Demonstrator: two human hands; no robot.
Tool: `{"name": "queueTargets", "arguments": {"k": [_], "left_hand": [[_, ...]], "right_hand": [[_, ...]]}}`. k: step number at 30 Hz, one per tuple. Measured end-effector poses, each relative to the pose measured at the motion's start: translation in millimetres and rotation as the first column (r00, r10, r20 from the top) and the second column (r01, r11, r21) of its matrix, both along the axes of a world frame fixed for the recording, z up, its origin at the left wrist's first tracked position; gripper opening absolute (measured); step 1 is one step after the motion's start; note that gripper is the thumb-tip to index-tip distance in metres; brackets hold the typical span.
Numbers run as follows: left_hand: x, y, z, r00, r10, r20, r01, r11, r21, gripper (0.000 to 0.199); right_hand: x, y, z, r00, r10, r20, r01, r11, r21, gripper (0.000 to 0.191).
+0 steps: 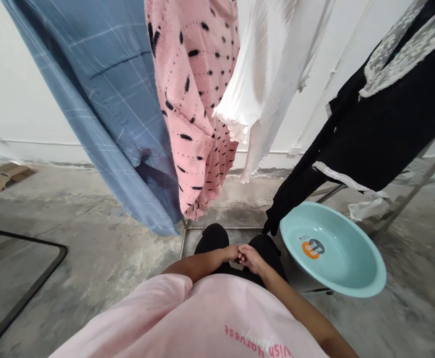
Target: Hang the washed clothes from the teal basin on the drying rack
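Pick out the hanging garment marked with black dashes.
The pink knit sweater, second from left. The blue checked cloth, the white garment and the black lace-trimmed garment carry no black dashes.

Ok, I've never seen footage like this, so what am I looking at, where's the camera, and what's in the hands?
This single picture comes from a camera worn on a person's head, looking forward and down over their pink top. There's no machine: the left hand and right hand meet over dark-clad legs, and I can't make out anything held. A teal basin is to their right on the concrete floor. Hanging ahead are a blue checked cloth, pink spotted sweater, white garment and black garment with lace trim.
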State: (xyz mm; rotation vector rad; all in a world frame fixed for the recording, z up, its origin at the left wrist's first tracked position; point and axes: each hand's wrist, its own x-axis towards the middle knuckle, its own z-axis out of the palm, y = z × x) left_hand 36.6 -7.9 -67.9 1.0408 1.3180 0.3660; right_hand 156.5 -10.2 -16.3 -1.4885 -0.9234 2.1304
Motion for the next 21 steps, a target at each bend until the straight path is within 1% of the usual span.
{"name": "queueTargets", "arguments": {"k": [4, 11, 16, 21], "left_hand": [[1, -1, 9.7, 0.997, 0.028, -0.070, -0.033, 0.997, -0.066, 0.025], [1, 0, 26.8, 0.994, 0.006, -0.105, -0.012, 0.998, -0.059, 0.027], [1, 1, 31.6, 0.993, -0.016, -0.114, 0.009, 0.998, -0.064, 0.031], [1, -1, 31.7, 0.992, -0.016, -0.122, 0.008, 0.998, -0.065, 0.032]], "right_hand": [[-2, 1, 0.1, 1.000, -0.008, 0.016, 0.008, 1.000, 0.000, 0.014], [-6, 7, -1.9, 0.997, -0.043, 0.058, 0.045, 0.999, -0.024, 0.011], [-7, 9, -2.7, 0.996, -0.046, 0.070, 0.048, 0.998, -0.029, 0.014], [-7, 8, -4.0, 0.997, -0.026, 0.069, 0.027, 0.999, -0.026, 0.015]]}}
